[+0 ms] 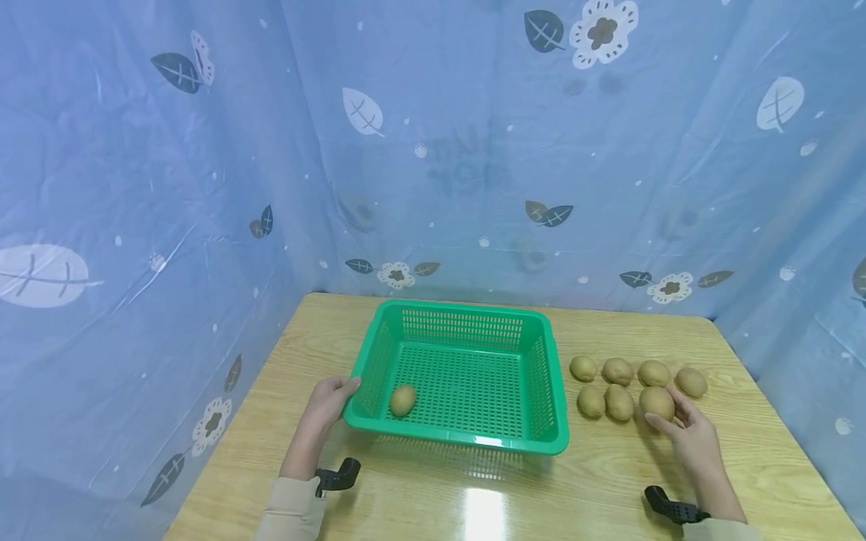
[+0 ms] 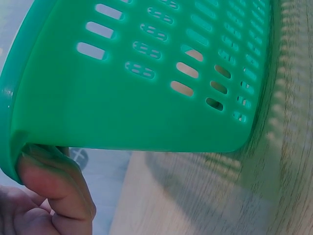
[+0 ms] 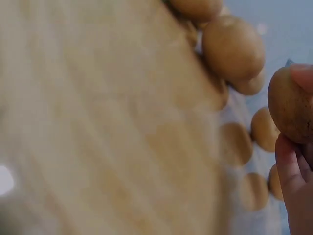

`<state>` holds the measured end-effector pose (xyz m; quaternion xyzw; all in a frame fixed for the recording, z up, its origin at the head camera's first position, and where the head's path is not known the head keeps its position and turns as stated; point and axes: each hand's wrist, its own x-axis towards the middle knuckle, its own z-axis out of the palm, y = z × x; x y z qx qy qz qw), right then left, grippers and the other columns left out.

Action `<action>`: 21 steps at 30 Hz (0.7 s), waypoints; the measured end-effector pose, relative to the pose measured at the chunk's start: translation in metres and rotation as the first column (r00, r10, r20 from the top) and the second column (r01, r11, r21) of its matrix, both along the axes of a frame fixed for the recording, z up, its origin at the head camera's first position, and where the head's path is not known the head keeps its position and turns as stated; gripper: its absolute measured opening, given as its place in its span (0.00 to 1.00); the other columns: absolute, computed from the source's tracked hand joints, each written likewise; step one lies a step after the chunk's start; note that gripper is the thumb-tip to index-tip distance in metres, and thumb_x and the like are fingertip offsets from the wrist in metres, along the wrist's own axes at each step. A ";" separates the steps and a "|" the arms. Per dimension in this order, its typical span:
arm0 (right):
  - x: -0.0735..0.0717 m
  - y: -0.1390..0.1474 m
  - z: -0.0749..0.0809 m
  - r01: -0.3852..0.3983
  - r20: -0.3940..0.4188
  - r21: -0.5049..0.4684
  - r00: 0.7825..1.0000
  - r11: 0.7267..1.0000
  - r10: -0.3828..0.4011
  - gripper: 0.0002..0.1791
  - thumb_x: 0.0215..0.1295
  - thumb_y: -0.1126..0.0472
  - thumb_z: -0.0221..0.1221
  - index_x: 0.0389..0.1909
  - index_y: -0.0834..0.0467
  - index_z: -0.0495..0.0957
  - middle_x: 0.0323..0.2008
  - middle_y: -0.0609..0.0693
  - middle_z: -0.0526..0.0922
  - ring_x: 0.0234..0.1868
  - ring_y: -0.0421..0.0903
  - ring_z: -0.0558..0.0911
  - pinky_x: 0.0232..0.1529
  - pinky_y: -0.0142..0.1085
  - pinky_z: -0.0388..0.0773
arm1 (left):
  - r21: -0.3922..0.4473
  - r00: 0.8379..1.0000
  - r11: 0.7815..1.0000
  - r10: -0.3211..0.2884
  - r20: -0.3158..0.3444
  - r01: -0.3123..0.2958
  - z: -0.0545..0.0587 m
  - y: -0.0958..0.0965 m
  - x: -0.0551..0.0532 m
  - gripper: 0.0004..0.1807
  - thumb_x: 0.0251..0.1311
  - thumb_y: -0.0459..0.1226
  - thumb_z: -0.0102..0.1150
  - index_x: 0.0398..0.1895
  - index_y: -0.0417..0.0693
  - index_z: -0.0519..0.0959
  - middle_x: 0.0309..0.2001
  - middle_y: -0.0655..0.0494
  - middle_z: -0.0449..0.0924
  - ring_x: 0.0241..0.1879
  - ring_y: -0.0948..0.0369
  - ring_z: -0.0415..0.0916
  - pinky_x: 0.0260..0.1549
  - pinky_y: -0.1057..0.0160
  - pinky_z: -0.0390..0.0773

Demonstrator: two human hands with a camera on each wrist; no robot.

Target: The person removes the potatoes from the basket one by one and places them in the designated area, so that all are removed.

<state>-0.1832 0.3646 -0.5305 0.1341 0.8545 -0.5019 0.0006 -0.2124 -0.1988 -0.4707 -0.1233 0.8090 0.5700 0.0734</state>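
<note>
A green plastic basket (image 1: 456,443) with slotted walls stands at the middle of the wooden table. Inside it, near the left front corner, lies one potato (image 1: 403,400). My left hand (image 1: 328,402) grips the basket's left rim, with curled fingers under the lip in the left wrist view. Over on the right, my right hand (image 1: 694,443) holds a potato (image 1: 656,404) between thumb and fingers; the right wrist view shows this held potato (image 3: 289,105) at its right edge. Several more potatoes (image 1: 619,371) lie in two rough rows just beyond and left of that hand.
The light wooden table (image 1: 582,488) reaches up to a blue patterned curtain (image 1: 433,173) at the back and both sides. A black wrist device (image 1: 338,476) is strapped on the left arm and another (image 1: 673,507) on the right.
</note>
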 end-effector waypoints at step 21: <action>-0.009 0.005 -0.016 -0.002 0.062 0.018 0.998 1.000 0.000 0.49 0.67 0.42 0.52 0.74 0.58 0.34 0.73 0.67 0.43 0.70 0.67 0.52 0.65 0.52 0.59 | -0.001 1.000 1.000 0.006 -0.017 -0.006 0.000 0.001 0.002 0.21 0.71 0.42 0.45 0.46 0.30 0.76 0.34 0.42 0.81 0.29 0.61 0.77 0.32 0.65 0.75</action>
